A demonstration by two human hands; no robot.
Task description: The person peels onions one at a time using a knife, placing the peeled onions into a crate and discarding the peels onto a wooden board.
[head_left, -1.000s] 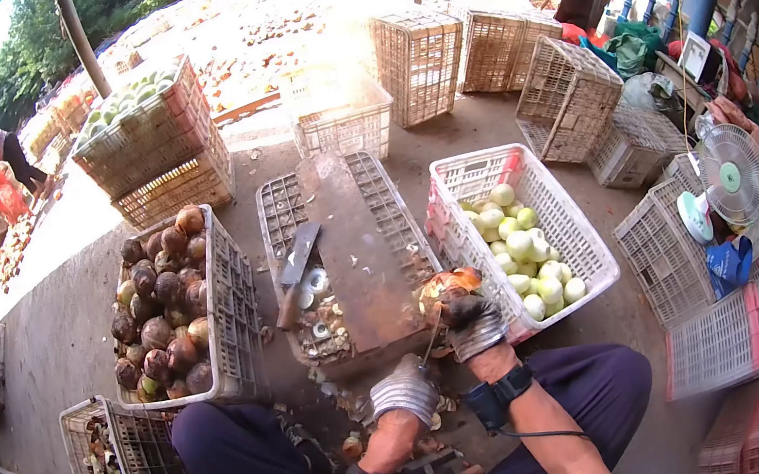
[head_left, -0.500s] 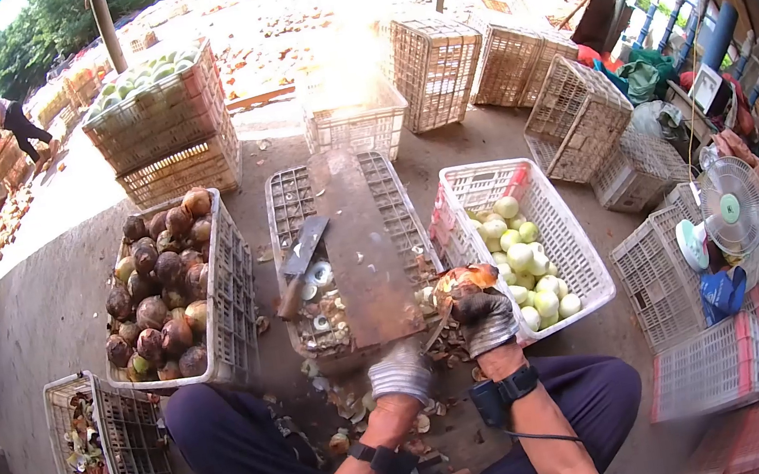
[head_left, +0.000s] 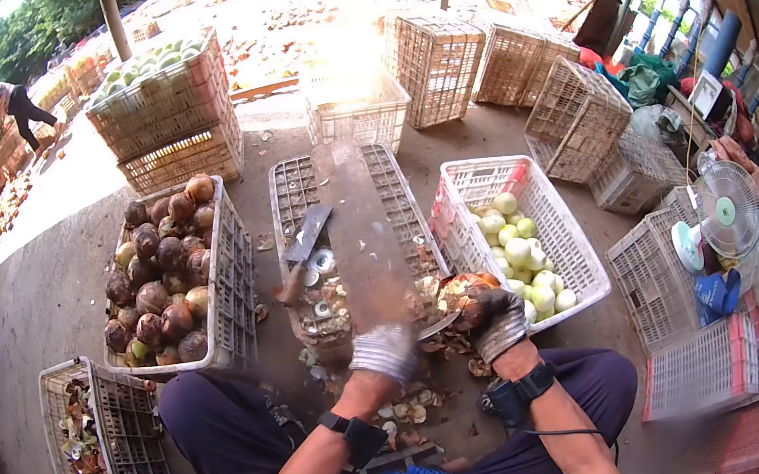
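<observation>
The white-gloved left hand [head_left: 384, 352] partly hides the curved metal blade [head_left: 440, 326]. Glare blurs one pale plastic crate [head_left: 361, 124].

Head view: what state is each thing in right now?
Left hand: gloved, gripping thin blade
Right hand: gloved, gripping bulb
Bulb: held, skin at least partly on
Cleaver: lying down, unheld
Dark-bulb crate: heaped full
Pale-bulb crate: partly filled
Scrap crate: holding peelings
Fan: upright; whether running, cannot tell
</observation>
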